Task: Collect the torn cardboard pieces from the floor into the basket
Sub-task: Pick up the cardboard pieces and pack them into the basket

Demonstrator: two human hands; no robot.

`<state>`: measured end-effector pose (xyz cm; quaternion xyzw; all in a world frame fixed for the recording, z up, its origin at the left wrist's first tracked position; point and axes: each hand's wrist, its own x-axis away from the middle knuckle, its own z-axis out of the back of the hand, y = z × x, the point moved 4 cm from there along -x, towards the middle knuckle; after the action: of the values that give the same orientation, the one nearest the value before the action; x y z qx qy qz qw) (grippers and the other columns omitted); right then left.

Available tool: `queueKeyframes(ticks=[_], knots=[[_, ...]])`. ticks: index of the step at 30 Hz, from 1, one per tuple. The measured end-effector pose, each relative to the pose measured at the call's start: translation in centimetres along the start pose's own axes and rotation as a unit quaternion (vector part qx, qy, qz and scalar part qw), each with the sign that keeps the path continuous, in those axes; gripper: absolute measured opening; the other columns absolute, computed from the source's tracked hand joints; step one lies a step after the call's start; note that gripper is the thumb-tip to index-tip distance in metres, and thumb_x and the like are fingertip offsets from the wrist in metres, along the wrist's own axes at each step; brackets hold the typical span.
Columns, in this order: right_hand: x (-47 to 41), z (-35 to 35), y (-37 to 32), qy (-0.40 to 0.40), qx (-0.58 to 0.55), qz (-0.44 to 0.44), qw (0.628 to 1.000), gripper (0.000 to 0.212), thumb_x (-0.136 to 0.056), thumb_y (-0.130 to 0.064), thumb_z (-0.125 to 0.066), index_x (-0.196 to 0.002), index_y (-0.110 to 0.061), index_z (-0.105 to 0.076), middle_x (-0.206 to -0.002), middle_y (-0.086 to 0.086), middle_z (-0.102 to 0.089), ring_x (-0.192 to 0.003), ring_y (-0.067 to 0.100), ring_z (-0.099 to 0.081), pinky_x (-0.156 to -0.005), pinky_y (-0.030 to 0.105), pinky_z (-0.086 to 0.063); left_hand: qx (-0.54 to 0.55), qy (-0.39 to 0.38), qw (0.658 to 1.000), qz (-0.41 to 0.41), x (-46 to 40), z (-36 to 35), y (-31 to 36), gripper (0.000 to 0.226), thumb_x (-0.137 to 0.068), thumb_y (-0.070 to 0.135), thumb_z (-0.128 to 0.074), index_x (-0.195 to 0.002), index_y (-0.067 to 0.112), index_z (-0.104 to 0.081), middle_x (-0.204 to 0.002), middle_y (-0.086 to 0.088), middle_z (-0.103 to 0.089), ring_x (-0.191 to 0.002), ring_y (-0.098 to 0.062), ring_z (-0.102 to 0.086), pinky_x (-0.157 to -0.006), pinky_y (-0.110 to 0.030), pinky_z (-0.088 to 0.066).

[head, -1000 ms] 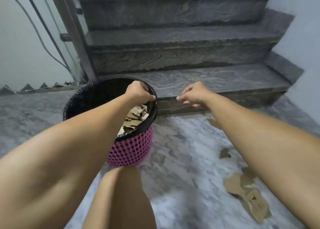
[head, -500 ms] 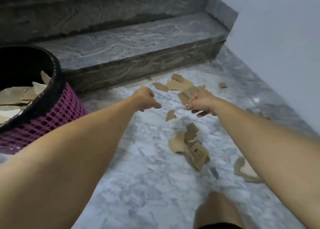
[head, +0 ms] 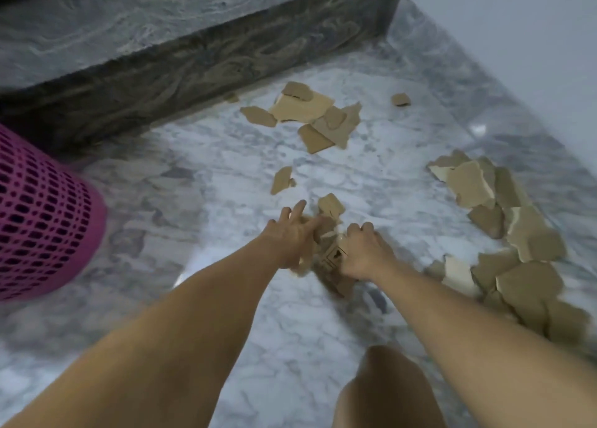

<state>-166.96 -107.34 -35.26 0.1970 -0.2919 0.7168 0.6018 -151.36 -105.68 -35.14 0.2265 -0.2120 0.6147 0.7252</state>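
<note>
Both bare forearms reach forward and down from the bottom corners of the view, converging toward the middle. The left hand (head: 290,238) is held palm down with its fingers straight and spread, the fingertips pointing forward and to the right. The right hand (head: 363,250) lies just beside it, back facing up, its fingers curled downward at the knuckles. A bare knee (head: 387,392) shows at the lower edge between the two arms.
</note>
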Motion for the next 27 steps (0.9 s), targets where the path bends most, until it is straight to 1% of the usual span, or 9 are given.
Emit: queueKeyframes(ticks=[2, 5, 8, 12, 17, 20, 22, 24, 27], knots=[[-0.4, -1.0, -0.2, 0.034, -0.004, -0.010, 0.999, 0.065, -0.072, -0.020, -0.074, -0.127, -0.014, -0.039, -0.124, 0.009, -0.037, -0.116, 0.032, -0.047, -0.077, 0.037, -0.046, -0.044, 0.012, 0.999, -0.016, -0.2, -0.3, 0.5, 0.114, -0.072, 0.035, -0.081, -0.151, 0.038, 0.000, -0.158, -0.011, 0.011, -0.141, -0.034, -0.013, -0.104, -0.045, -0.040], [-1.1, -1.1, -0.4, 0.036, -0.041, -0.016, 0.998, 0.072, -0.070, -0.023, -0.080, -0.126, -0.013, -0.036, -0.115, 0.007, -0.041, -0.109, 0.033, -0.055, -0.070, 0.034, -0.042, -0.029, 0.044, 0.998, -0.017, -0.5, -0.3, 0.7, 0.099, -0.077, 0.037, -0.076, -0.151, 0.035, -0.010, -0.159, -0.011, 0.011, -0.144, -0.034, -0.008, -0.111, -0.048, -0.031], [-2.0, 0.0, 0.0, 0.020, -0.074, -0.014, 0.997, 0.072, -0.068, -0.024, -0.083, -0.121, -0.013, -0.035, -0.096, 0.004, -0.050, -0.093, 0.031, -0.060, -0.066, 0.033, -0.042, -0.052, 0.057, 0.997, -0.008, -1.4, -0.5, 0.3, 0.114, -0.064, 0.038, -0.086, -0.149, 0.035, -0.010, -0.157, -0.011, 0.012, -0.144, -0.035, -0.005, -0.113, -0.051, -0.027], [-3.1, 2.7, 1.6, 0.034, -0.056, -0.013, 0.998, 0.070, -0.065, -0.024, -0.086, -0.119, -0.015, -0.042, -0.105, 0.007, -0.061, -0.099, 0.030, -0.062, -0.069, 0.032, -0.046, -0.064, 0.066, 0.996, 0.008, -2.6, 0.4, 0.6, 0.107, -0.066, 0.038, -0.084, -0.147, 0.024, -0.015, -0.158, -0.012, 0.013, -0.146, -0.036, -0.003, -0.117, -0.054, -0.019], [-4.4, 5.7, 4.4, 0.073, -0.048, -0.031, 0.996, 0.066, -0.072, -0.019, -0.083, -0.126, -0.015, -0.044, -0.112, 0.010, -0.064, -0.103, 0.031, -0.061, -0.067, 0.032, -0.045, -0.118, 0.046, 0.992, -0.020, -4.2, 1.7, 1.7, 0.120, -0.070, 0.028, -0.083, -0.152, 0.027, 0.004, -0.157, -0.011, 0.028, -0.147, -0.037, 0.015, -0.117, -0.059, -0.006], [-5.0, 6.3, 5.4, 0.081, -0.048, -0.034, 0.995, 0.061, -0.074, -0.017, -0.080, -0.123, -0.015, -0.045, -0.110, 0.010, -0.065, -0.101, 0.031, -0.062, -0.065, 0.033, -0.046, -0.175, 0.031, 0.983, -0.052, -5.7, 2.3, 2.5, 0.129, -0.066, 0.028, -0.085, -0.153, 0.026, 0.011, -0.155, -0.010, 0.032, -0.146, -0.036, 0.021, -0.116, -0.061, -0.005], [-5.2, 6.2, 5.6, 0.082, -0.047, -0.034, 0.995, 0.060, -0.074, -0.017, -0.080, -0.123, -0.016, -0.045, -0.109, 0.010, -0.065, -0.101, 0.031, -0.062, -0.066, 0.033, -0.047, -0.177, 0.015, 0.981, -0.075, -6.6, 2.7, 3.0, 0.124, -0.062, 0.027, -0.088, -0.153, 0.024, -0.003, -0.159, -0.009, 0.017, -0.147, -0.033, 0.012, -0.116, -0.059, -0.011], [-5.5, 6.1, 5.7, 0.081, -0.047, -0.030, 0.995, 0.060, -0.074, -0.016, -0.079, -0.124, -0.016, -0.045, -0.109, 0.010, -0.065, -0.101, 0.031, -0.062, -0.066, 0.033, -0.048, -0.152, 0.016, 0.984, -0.089, -7.1, 3.3, 3.4, 0.108, -0.058, 0.025, -0.089, -0.145, 0.020, -0.025, -0.153, -0.007, -0.014, -0.143, -0.028, -0.012, -0.111, -0.050, -0.029], [-5.9, 6.0, 5.8, 0.074, -0.049, -0.024, 0.996, 0.058, -0.073, -0.012, -0.077, -0.123, -0.016, -0.046, -0.107, 0.010, -0.064, -0.098, 0.031, -0.062, -0.066, 0.034, -0.051, -0.113, 0.024, 0.990, -0.076, -7.3, 3.8, 3.2, 0.080, -0.062, 0.025, -0.086, -0.128, 0.017, -0.042, -0.130, -0.001, -0.036, -0.120, -0.022, -0.033, -0.087, -0.034, -0.043]])
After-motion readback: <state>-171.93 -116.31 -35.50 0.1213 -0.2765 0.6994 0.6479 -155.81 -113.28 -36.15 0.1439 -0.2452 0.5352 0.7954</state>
